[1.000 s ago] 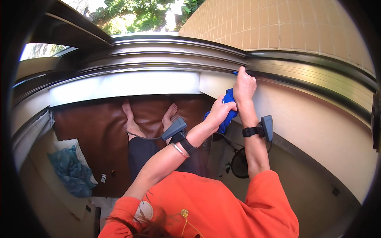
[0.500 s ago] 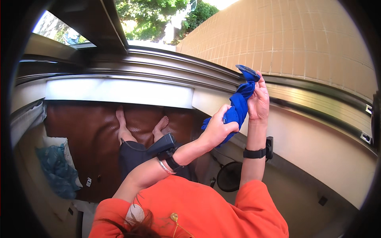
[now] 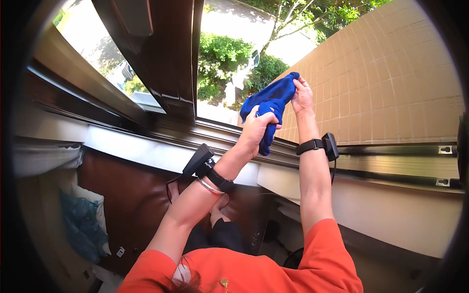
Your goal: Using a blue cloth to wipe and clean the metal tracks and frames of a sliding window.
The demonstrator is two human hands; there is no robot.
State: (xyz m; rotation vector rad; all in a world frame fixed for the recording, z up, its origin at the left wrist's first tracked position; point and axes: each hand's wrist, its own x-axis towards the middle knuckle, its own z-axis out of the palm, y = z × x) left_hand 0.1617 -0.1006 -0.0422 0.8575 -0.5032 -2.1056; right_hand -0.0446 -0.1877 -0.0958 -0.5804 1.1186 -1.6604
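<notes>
A blue cloth point(image 3: 276, 93), bunched in its lower part and spread flatter above, is held up at the open window. Wrapped round its gathered middle is my left hand point(image 3: 255, 128), its thumb lying across the folds. My right hand point(image 3: 302, 95) pinches the cloth's upper right corner between thumb and fingers. Both arms reach forward over the window track point(image 3: 229, 136). The lower end of the cloth hangs just below my left hand. Some of my left fingers are hidden behind the fabric.
A dark window frame point(image 3: 168, 58) stands at the left. Outside are green bushes point(image 3: 222, 56) and a tan tiled wall point(image 3: 376, 83). My bare feet stand on a brown padded surface point(image 3: 127, 200), with a teal cloth bundle point(image 3: 83, 224) at its left.
Both hands have moved up and outward past the window track with the cloth. From a twisted roll, the cloth has become looser and partly spread. My view has shifted towards the outside.
</notes>
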